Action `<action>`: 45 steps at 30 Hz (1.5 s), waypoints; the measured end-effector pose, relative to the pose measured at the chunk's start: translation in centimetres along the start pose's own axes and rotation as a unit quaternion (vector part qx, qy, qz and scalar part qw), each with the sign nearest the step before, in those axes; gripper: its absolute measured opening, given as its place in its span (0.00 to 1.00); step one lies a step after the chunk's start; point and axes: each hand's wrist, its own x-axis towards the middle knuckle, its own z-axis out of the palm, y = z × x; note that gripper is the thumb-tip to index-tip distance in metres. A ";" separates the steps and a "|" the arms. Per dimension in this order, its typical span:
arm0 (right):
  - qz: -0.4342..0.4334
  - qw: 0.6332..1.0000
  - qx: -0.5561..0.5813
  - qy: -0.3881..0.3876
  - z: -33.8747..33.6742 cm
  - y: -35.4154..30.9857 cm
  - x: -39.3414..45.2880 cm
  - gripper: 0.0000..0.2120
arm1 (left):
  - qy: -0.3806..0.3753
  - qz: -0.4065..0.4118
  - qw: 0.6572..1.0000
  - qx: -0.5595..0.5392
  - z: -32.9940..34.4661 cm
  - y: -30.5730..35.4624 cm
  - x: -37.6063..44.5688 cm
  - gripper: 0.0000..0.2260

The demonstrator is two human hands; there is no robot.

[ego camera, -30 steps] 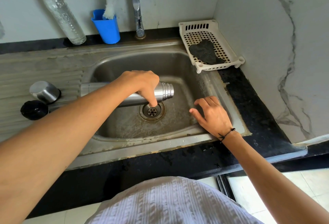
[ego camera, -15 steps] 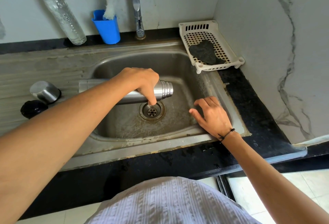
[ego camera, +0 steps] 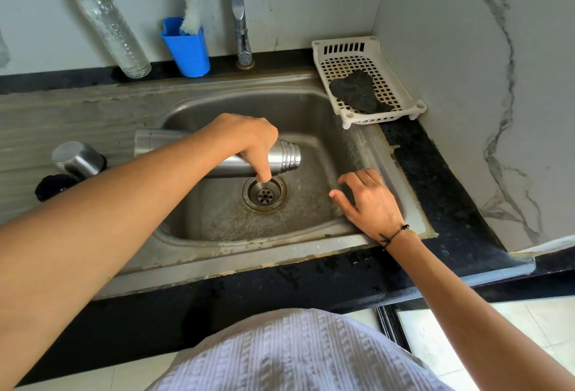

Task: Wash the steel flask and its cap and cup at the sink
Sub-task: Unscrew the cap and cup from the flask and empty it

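Note:
My left hand (ego camera: 245,138) grips the steel flask (ego camera: 284,157) around its upper body and holds it lying sideways over the sink basin (ego camera: 311,117), threaded mouth pointing right above the drain (ego camera: 264,194). My right hand (ego camera: 370,201) hovers open with spread fingers over the basin's right side, holding nothing. The steel cup (ego camera: 77,159) lies on the draining board at the left, and the black cap (ego camera: 53,185) sits just in front of it.
The tap (ego camera: 238,14) rises behind the basin; no water is seen running. A blue cup with a white brush (ego camera: 186,45) and a clear plastic bottle (ego camera: 107,23) stand at the back. A white basket (ego camera: 367,79) with a dark scrubber (ego camera: 357,92) sits at the right corner.
The flask in my left hand has lifted slightly and shifted a little left. My right hand has stayed in place.

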 end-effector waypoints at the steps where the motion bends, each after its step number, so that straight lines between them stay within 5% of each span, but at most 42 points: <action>1: 0.000 1.000 0.000 -0.002 0.0 0.0 0.0 0.26 | -0.002 -0.002 1.000 0.004 -0.1 0.1 0.0 0.20; 30: -0.018 1.000 0.012 -0.006 -0.1 -0.1 0.0 0.26 | -0.036 -0.024 0.975 0.220 0.0 4.5 0.9 0.17; 35: -0.021 0.999 0.026 -0.007 -0.2 -0.2 -0.1 0.25 | -0.052 -0.033 0.961 0.270 0.3 5.1 0.0 0.23; 41: -0.023 0.999 0.031 -0.015 -0.4 -0.1 -0.2 0.25 | -0.020 -0.030 0.988 0.151 -0.6 4.0 -1.6 0.26; 45: -0.032 0.999 0.028 -0.022 -0.6 0.0 -0.5 0.24 | 0.086 -0.017 0.996 0.024 -0.7 1.8 -3.7 0.26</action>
